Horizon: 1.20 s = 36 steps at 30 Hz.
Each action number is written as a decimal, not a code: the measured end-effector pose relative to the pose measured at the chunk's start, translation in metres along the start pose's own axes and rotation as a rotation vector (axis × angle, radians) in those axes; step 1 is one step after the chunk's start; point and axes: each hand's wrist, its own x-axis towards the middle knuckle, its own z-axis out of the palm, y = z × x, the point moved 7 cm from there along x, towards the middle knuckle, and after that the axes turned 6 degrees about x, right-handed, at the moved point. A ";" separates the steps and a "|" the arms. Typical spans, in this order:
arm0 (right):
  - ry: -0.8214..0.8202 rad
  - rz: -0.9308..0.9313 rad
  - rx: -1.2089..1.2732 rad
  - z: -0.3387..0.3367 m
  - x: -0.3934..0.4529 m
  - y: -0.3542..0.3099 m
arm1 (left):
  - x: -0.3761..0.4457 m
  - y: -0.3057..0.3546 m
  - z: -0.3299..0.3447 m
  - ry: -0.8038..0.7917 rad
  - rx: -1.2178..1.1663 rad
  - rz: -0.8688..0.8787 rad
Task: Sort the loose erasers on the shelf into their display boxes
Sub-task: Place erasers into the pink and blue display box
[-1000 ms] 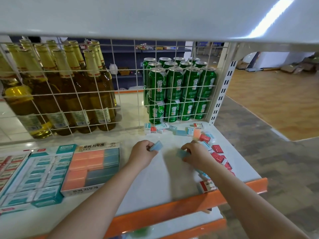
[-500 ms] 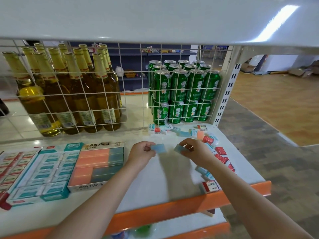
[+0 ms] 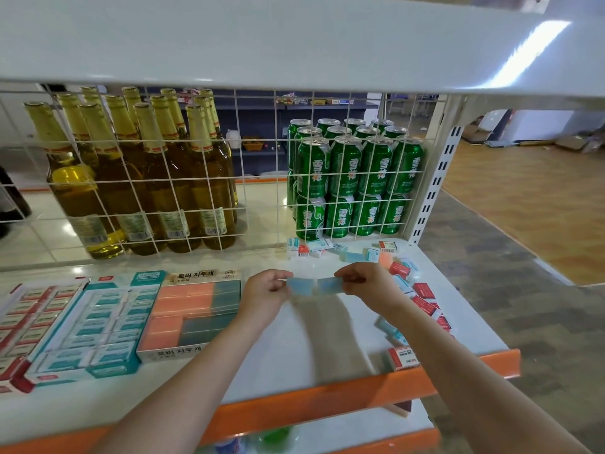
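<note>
My left hand [image 3: 266, 294] pinches a light blue eraser [image 3: 300, 286] just above the white shelf [image 3: 320, 342]. My right hand [image 3: 366, 281] pinches a second light blue eraser [image 3: 329, 285], and the two erasers meet end to end between my hands. Left of them lies an open display box [image 3: 193, 314] of orange and blue-grey erasers. Further left are a teal box [image 3: 95, 326] of white-sleeved erasers and a red box [image 3: 23, 322]. Loose erasers [image 3: 422, 299] in red, blue and white sleeves lie scattered along the shelf's right side and back [image 3: 327, 249].
A white wire grid [image 3: 196, 198] closes the back of the shelf, with glass bottles [image 3: 137, 178] and green cans [image 3: 357, 178] behind it. An upper shelf [image 3: 294, 37] overhangs. The orange front edge [image 3: 327, 404] runs below my arms. One boxed eraser [image 3: 402, 357] sits near that edge.
Both hands have lifted slightly and come together, so the two blue erasers now touch end to end. The view has shifted left, showing more of the red box.
</note>
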 end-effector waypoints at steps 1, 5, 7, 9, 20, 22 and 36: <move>0.010 0.013 0.036 0.000 0.000 0.000 | 0.000 0.000 -0.002 0.007 -0.011 -0.002; 0.039 0.032 0.112 0.006 0.000 -0.004 | -0.002 0.003 -0.013 0.024 0.002 0.024; 0.048 0.031 0.142 0.010 -0.002 -0.008 | -0.003 0.006 -0.020 0.037 0.046 0.054; 0.062 0.028 0.154 0.016 -0.002 -0.013 | -0.005 0.008 -0.029 0.054 0.084 0.073; 0.087 -0.048 0.150 0.076 -0.002 -0.072 | -0.027 0.004 -0.109 0.137 0.273 0.100; 0.073 -0.060 0.135 0.092 -0.002 -0.083 | -0.028 -0.001 -0.128 0.152 0.256 0.095; 0.014 0.058 -0.001 0.140 -0.013 -0.086 | -0.028 -0.030 -0.163 0.051 0.576 0.036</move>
